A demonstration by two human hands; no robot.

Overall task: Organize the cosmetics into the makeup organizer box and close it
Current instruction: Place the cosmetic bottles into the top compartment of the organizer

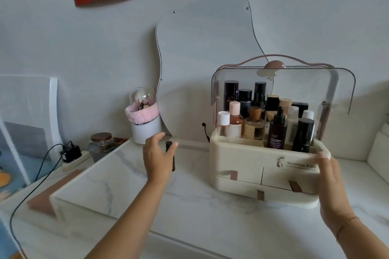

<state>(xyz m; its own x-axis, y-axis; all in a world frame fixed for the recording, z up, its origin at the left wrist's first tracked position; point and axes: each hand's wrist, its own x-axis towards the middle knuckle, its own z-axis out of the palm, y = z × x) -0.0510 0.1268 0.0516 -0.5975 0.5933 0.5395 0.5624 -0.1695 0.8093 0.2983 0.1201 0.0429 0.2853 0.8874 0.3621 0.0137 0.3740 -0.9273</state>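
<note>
A cream makeup organizer box [248, 162] stands on the marble tabletop at the right, its clear lid [345, 90] swung up. Several bottles [277, 130] stand packed in its top compartment. A slim black tube [171, 154] stands upright on the table left of the box. My left hand [157, 155] is around that tube, fingers spread and curved, thumb near its cap; whether it grips the tube is unclear. My right hand [328, 176] holds the box's front right corner, fingertips on the rim.
A wavy mirror [202, 65] leans on the wall behind. A white cup with a pink band [144, 124] and a glass jar [101, 145] stand at the back left. A black cable and plug [69, 153] lie at the left edge.
</note>
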